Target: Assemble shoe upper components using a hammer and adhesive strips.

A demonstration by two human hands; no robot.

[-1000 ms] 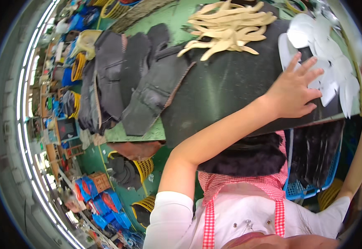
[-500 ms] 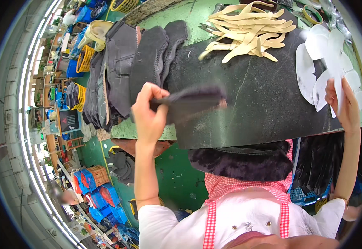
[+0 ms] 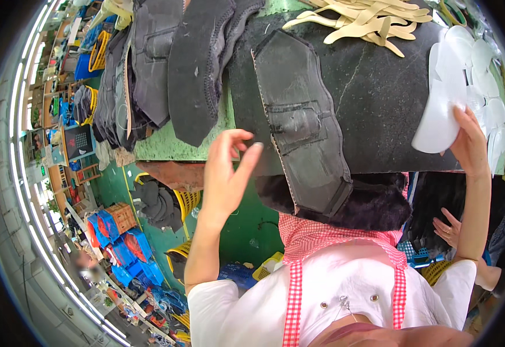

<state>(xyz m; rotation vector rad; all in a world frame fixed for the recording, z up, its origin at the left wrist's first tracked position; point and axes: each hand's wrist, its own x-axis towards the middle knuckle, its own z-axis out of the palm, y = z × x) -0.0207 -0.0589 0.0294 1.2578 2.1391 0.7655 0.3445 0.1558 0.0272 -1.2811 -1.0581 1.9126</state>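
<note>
In front of me a dark grey leather boot-shaft piece [image 3: 301, 124] lies flat across the black work mat [image 3: 374, 115], its lower end reaching over the table edge. A rectangular raised patch sits at its middle. My left hand [image 3: 229, 170] hovers just left of this piece, thumb and fingers apart, holding nothing. At the right, my right hand [image 3: 467, 139] pinches a curved white sheet piece [image 3: 436, 124] by its edge. More white pieces [image 3: 484, 75] lie loosely piled behind it. Under the table edge, dark fluffy pieces [image 3: 374, 214] rest against my lap.
Stacked dark leather pieces [image 3: 200, 69] cover the table's left end. Cream curved strips [image 3: 374, 23] are heaped at the far side. Another person's hand [image 3: 448, 227] shows at lower right, near a blue basket [image 3: 420, 254]. Yellow baskets [image 3: 188, 202] stand on the green floor.
The blurred dark piece that my left hand held now lies flat on the mat, released. My right hand has drawn a white piece off the pile toward me. Another person's hand has appeared.
</note>
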